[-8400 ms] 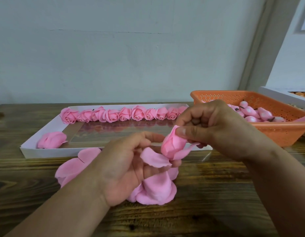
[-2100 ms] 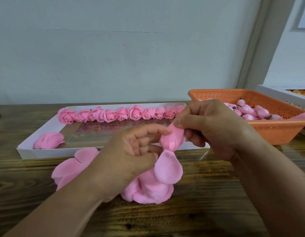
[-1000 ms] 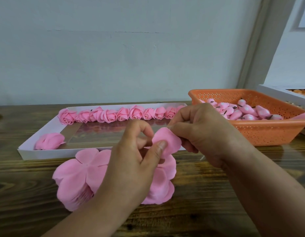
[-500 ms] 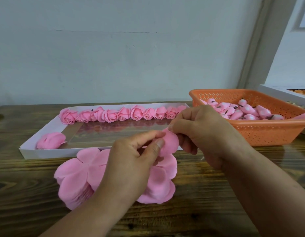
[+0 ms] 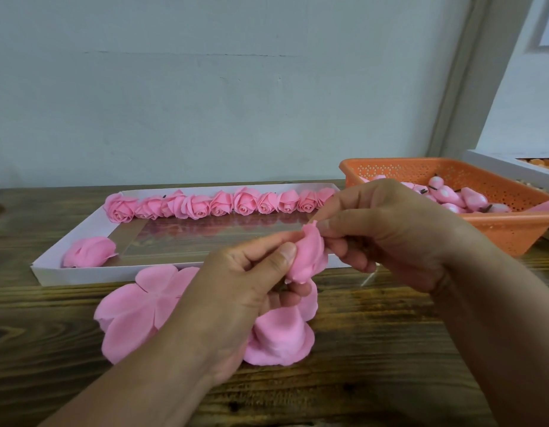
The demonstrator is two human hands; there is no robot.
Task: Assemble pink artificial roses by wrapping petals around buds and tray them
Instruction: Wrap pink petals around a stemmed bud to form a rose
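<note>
Dark wooden tabletop against a pale wall is the workplace, and above its near middle both hands meet on one half-made rose. The left hand pinches the lower body of the rose between thumb and curled fingers, while the right hand pinches its upper tip with thumb and forefinger, pressing a petal onto the bud. The rose is held clear of the table, its long axis tilted a little off upright, tip pointing up and slightly right, base pointing down toward the left palm. From that base a string of loose petals hangs to the table; these are apparently not yet wrapped, so this flower looks about midway. Just left of them lies a flat stack of petal blanks, a sign that more roses are to come. Beyond the hands, the white tray holds a row of finished roses along its far edge and one single rose at its near left corner; most of its floor is unfilled. Far right, the orange basket holds many bare buds, so much of the task remains.
</note>
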